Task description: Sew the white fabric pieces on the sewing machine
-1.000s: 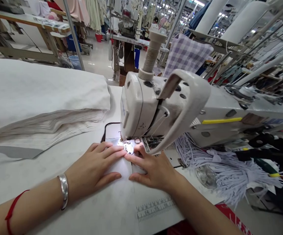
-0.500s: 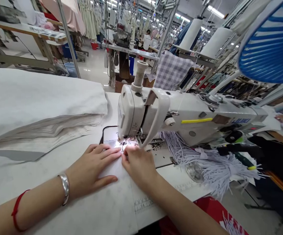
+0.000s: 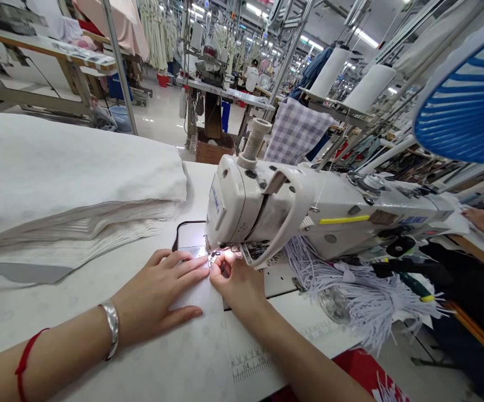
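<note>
In the head view, a white worktable (image 3: 309,311) spans the lower frame, hanging garments (image 3: 156,39) behind. The left hand (image 3: 162,293) lies flat, fingers extended, on white cloth (image 3: 183,357) at lower centre; the right hand (image 3: 240,285) curls beside it, its hold impossible to tell. A sewing machine (image 3: 236,209) blocks the centre; stacked fabric (image 3: 78,167) fills the left, pale strips (image 3: 376,301) lower right.

Shiny silver bangle (image 3: 112,329), knotted red cord (image 3: 21,365); left forearm (image 3: 72,347)
</note>
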`<action>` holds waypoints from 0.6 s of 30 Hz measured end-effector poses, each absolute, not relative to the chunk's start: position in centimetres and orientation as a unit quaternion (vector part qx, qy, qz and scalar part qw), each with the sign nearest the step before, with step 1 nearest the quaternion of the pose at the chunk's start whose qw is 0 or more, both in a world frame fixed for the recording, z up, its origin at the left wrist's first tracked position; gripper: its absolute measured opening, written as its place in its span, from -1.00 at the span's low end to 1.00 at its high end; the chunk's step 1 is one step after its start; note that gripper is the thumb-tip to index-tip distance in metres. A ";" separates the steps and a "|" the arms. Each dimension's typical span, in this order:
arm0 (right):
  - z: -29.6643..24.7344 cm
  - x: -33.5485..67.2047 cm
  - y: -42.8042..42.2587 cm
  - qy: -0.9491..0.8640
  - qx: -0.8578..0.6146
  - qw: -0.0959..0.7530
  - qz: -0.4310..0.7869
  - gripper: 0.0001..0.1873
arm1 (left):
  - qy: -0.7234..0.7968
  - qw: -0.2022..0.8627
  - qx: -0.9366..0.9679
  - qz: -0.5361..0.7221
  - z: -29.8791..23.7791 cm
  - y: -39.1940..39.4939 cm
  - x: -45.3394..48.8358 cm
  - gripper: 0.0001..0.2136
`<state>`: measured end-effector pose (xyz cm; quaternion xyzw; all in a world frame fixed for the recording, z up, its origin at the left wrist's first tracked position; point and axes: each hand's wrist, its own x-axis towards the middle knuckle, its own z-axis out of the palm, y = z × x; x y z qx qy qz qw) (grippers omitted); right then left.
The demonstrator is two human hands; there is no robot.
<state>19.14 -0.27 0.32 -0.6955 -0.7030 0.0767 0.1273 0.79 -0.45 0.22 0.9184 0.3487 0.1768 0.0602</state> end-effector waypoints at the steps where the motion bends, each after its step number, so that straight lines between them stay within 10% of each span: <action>1: 0.3 19.0 -0.2 -0.706 -0.692 0.135 0.069 -0.86 | 0.348 0.059 0.918 0.178 0.2 -0.4 0.8 -0.51; 18: 0.8 18.8 -2.4 -0.716 -0.654 0.223 0.103 -0.62 | 0.302 0.085 0.934 0.171 0.5 0.3 0.5 -0.58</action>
